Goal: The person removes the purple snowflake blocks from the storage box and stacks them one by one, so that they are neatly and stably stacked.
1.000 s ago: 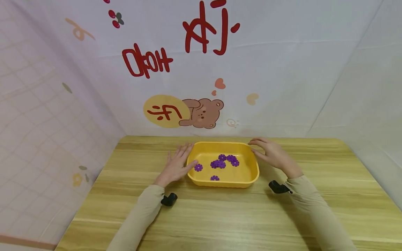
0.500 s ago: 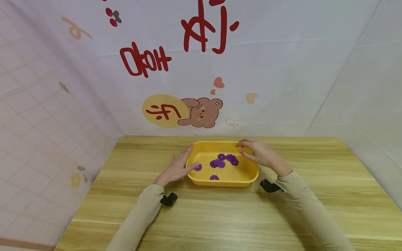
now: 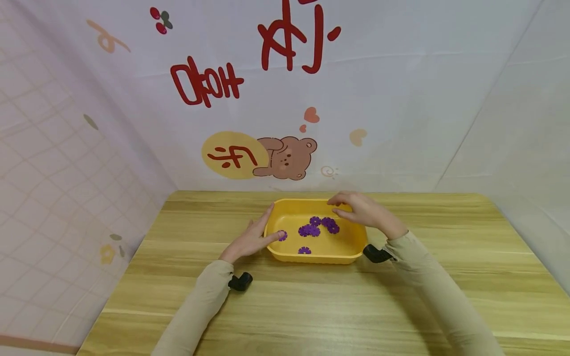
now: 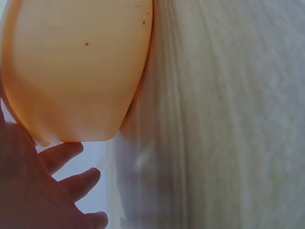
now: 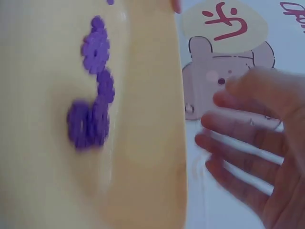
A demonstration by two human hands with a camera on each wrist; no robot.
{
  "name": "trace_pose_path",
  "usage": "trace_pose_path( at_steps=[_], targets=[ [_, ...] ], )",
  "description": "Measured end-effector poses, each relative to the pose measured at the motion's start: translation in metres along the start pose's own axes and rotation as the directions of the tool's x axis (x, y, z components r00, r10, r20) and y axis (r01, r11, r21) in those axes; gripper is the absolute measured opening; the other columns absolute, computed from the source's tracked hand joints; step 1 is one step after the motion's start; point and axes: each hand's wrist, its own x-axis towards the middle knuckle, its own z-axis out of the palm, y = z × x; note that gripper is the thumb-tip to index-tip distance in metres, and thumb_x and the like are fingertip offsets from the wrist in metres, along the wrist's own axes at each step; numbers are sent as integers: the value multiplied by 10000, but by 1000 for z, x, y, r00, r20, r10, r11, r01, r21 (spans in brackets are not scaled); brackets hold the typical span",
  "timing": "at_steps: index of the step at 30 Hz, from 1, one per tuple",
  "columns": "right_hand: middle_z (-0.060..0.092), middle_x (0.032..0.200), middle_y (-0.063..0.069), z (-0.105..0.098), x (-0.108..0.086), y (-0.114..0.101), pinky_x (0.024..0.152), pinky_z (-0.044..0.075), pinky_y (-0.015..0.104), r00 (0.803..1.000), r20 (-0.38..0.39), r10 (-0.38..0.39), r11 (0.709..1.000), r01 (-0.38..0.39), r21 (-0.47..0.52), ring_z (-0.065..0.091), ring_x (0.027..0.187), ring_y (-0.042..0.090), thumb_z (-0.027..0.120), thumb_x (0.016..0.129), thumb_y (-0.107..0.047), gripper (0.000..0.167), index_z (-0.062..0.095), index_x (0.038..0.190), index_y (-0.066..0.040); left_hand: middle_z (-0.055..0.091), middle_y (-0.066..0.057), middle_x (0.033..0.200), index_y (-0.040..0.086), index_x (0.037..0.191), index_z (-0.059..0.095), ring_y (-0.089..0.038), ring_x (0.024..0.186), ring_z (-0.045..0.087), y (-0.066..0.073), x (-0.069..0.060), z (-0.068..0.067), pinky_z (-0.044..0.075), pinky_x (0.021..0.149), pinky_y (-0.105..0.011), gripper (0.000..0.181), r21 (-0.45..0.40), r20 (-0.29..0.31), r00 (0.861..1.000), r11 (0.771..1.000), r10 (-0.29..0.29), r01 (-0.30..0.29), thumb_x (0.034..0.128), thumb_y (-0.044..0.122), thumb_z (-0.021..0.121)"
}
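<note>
A yellow tray stands on the wooden table with several purple flower-shaped discs inside, some overlapping. At its left end my left hand rests with the thumb over the rim, above one disc, and the other fingers along the outside. In the left wrist view, fingers of that hand are spread beside the tray's outer wall. My right hand hovers over the tray's back right part, fingers loosely bent and holding nothing. The right wrist view has this hand near the tray's rim, with discs below.
Bare wooden table extends in front of the tray and to both sides. A white printed cloth with red characters and a bear hangs behind it. Black wrist devices sit at both sleeves.
My right hand has moved left from beyond the tray's right end to above its back right part. My left hand stays at the left end, its thumb now covering part of a disc.
</note>
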Motion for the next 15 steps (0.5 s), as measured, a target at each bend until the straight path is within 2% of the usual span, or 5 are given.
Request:
trace_pose_path(
  at_steps=[5,12,15],
  targets=[
    [676,1082,144,-3,12,4,856,515,437,999,48,-4,998,2,56,628,981,274,630,927,-38,208,685,1119,18,57,-58,1600,255,1555,-81,-338,1427,128,1,-2,0,-13,1130,-547,963,-50,7,1000,999,-13,13,906,600,542],
    [670,1097,183,-2,24,9,836,528,436,994,112,17,995,-29,100,639,957,254,603,946,-43,208,686,1128,16,104,-99,1593,261,1562,-50,-347,1418,180,-1,0,1,164,1118,-535,1024,-94,1,999,995,-38,38,864,580,628],
    [677,1087,172,1,28,10,826,536,397,989,145,23,991,-42,127,647,942,221,598,954,-52,204,693,1125,8,93,-87,1596,273,1559,-60,-315,1421,187,-2,1,1,192,1120,-496,1033,-111,8,999,993,-34,35,862,553,650]
  ],
)
